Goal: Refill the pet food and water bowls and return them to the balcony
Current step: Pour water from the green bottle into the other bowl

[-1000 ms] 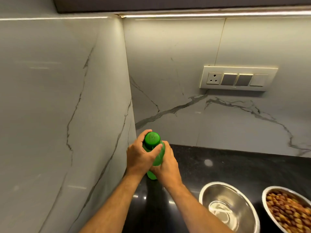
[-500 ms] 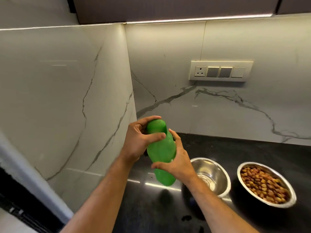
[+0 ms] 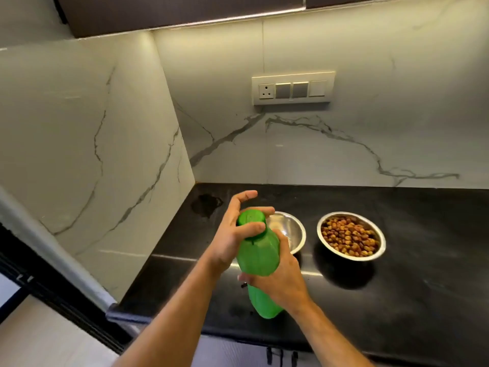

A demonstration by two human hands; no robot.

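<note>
Both hands are on the green bottle (image 3: 258,254), held tilted in the air above the front of the counter (image 3: 412,300). Right hand (image 3: 280,279) grips its body from below, fingers wrapped around the middle. Left hand (image 3: 235,234) pinches the cap (image 3: 250,223) between thumb and fingers, with the index finger lifted free.

Half a second ago the bottle stood nearer the corner, more upright; now it has come lower and toward the person, its base leaning back over the counter's edge. The view has also pulled back, so more of the counter and the floor at left now show.

Behind the bottle sits the empty steel bowl (image 3: 292,231), partly hidden by it. Just to its right, apart from it, is the food bowl (image 3: 351,236), full of brown kibble.

The counter is glossy black stone, with a dull smudge (image 3: 207,204) near the corner. White marble-patterned walls (image 3: 87,133) meet behind it, a switch panel (image 3: 293,88) is mounted on the back wall, and a lit strip runs under the dark cabinets (image 3: 185,11).
</note>
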